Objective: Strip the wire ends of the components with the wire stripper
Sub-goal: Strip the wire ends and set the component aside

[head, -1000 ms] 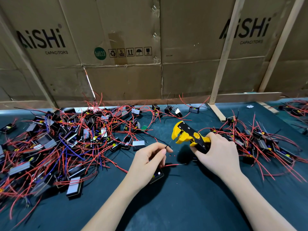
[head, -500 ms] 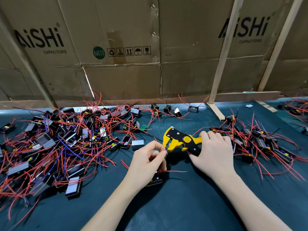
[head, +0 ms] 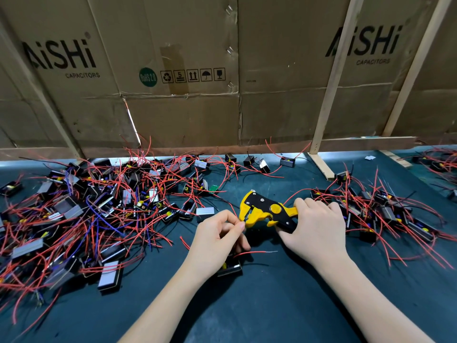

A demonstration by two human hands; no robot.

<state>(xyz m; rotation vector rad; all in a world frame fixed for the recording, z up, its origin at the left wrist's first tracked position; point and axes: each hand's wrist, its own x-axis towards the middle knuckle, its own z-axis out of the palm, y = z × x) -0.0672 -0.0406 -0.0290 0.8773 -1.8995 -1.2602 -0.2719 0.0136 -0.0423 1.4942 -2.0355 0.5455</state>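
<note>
Left half of frame: large tangled pile of components (head: 103, 209), small black modules with grey faces and red and blue leads, spread over the dark green table (head: 272, 305). Upper frame: cardboard sheets (head: 188, 70) printed "AiSHi CAPACITORS", standing behind pale wooden battens (head: 331, 78).

Centre, slightly left: left hand (head: 217, 233), thumb and forefinger pinched together on a wire end at the head of the wire stripper (head: 265, 211); remaining fingers curled. Held component (head: 230, 267) lying on the table directly beneath this hand, partly hidden by it; one red wire (head: 254, 253) with a bare tip running out to the right.

Centre: yellow-and-black wire stripper raised above the table, head pointing left and touching the pinched fingertips.

Centre right: right hand (head: 315, 231), fingers wrapped around the stripper handles.

Right: smaller pile of components (head: 385, 214) with red leads. Far right edge: further components (head: 440, 162), partly cut off.
</note>
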